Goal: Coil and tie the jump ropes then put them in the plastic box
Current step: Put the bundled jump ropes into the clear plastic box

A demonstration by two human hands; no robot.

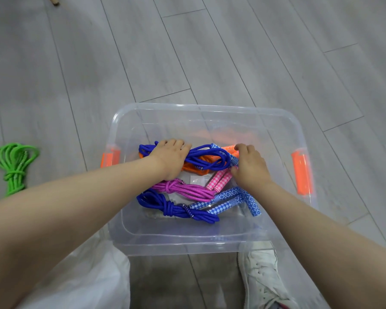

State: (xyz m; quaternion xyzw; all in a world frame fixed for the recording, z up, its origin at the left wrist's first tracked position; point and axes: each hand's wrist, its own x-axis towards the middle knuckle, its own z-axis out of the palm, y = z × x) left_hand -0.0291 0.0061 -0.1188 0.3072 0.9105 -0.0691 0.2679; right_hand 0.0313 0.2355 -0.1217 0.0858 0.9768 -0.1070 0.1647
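Jump ropes mostly lie in the plastic box (125, 121); the left hand (169, 157) and right hand (247, 166) grip a blue rope (207, 157), settling it inside. Next, probably the green rope (13, 166) on the floor.

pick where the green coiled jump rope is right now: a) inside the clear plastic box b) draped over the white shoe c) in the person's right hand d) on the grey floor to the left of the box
d: the green coiled jump rope lies on the grey wood-look floor, apart from and left of the clear plastic box, while the left hand and right hand are both down inside the box.
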